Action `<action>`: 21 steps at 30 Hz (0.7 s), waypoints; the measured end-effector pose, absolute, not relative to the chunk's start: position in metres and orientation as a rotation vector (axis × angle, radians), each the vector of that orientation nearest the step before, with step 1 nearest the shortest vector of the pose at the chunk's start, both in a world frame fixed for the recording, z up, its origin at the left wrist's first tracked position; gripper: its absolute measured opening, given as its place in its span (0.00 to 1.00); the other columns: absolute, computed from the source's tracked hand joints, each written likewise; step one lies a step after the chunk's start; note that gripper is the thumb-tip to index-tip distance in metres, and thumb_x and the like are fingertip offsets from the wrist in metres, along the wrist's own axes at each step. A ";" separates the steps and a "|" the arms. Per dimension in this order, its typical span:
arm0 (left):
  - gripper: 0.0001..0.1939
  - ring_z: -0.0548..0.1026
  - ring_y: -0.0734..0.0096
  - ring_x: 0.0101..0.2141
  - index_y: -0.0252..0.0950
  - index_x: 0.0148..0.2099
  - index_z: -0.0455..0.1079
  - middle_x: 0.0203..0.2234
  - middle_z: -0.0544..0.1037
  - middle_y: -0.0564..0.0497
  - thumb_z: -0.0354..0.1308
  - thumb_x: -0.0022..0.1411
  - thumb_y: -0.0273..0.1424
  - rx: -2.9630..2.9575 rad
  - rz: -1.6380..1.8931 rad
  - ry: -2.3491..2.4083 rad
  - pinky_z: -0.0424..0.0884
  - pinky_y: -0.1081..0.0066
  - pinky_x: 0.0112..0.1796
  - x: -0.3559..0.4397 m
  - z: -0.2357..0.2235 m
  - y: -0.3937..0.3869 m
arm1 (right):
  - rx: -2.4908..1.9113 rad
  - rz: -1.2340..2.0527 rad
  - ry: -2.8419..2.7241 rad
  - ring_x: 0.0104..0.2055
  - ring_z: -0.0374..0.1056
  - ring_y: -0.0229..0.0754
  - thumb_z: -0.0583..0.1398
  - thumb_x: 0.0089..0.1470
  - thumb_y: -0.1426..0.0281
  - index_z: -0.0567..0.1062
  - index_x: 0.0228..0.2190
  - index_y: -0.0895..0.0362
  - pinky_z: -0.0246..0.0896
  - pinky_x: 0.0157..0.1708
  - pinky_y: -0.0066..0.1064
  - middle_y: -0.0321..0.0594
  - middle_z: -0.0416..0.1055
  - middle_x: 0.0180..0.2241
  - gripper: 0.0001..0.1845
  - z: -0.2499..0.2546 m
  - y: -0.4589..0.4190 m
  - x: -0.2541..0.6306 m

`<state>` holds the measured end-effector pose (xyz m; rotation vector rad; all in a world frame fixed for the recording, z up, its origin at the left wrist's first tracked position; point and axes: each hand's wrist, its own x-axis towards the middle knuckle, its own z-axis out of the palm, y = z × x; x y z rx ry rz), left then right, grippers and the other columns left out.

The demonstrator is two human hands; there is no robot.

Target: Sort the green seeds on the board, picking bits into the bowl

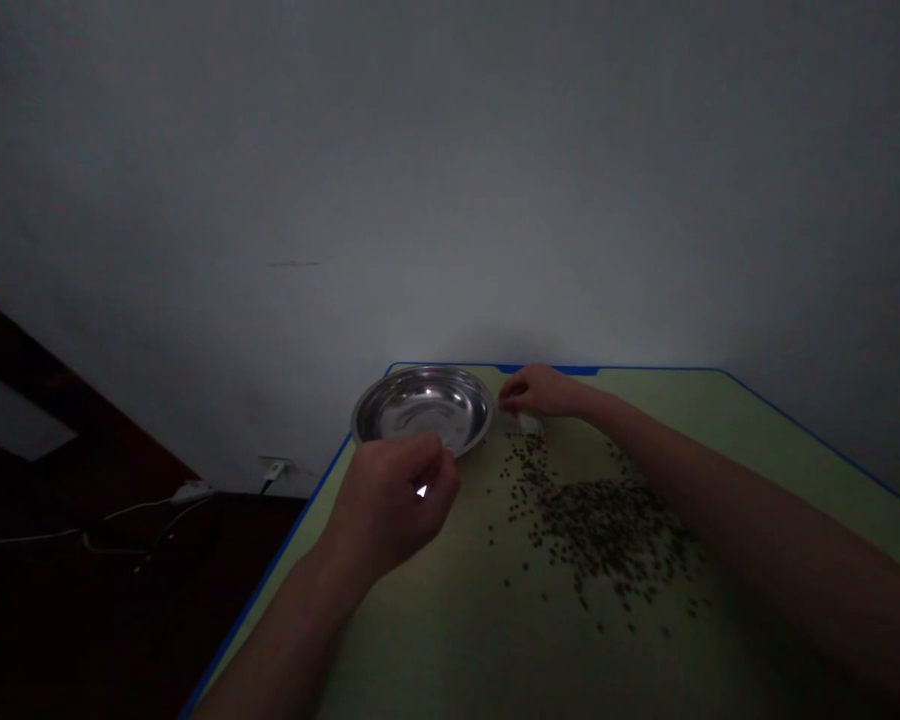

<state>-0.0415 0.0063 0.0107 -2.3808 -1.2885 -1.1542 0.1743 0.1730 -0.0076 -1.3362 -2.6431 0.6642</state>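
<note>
My left hand is closed in a pinch in front of the near rim of a shiny metal bowl, covering part of it. A small bright white spot shows between its fingers; what they hold, if anything, is too dark to name. Beyond the scattered pile, my right hand has its fingers curled together just right of the bowl. Under it lies a small pale, whitish thing, blurred, and I cannot tell whether the fingers grip it. Many small dark bean-like pieces lie loose below my right forearm.
The pale green table has a blue edge and stands against a grey wall. Left of it, a plug sits in a wall socket, and white cables run over the dark floor.
</note>
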 end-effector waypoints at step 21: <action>0.18 0.52 0.82 0.14 0.36 0.18 0.49 0.11 0.51 0.61 0.50 0.57 0.27 -2.388 -1.128 -1.332 0.47 0.76 0.18 -0.039 0.013 0.005 | -0.882 0.920 -2.703 0.23 0.64 0.34 0.63 0.52 0.67 0.82 0.34 0.56 0.57 0.27 0.26 0.33 0.76 0.25 0.09 0.003 0.059 0.161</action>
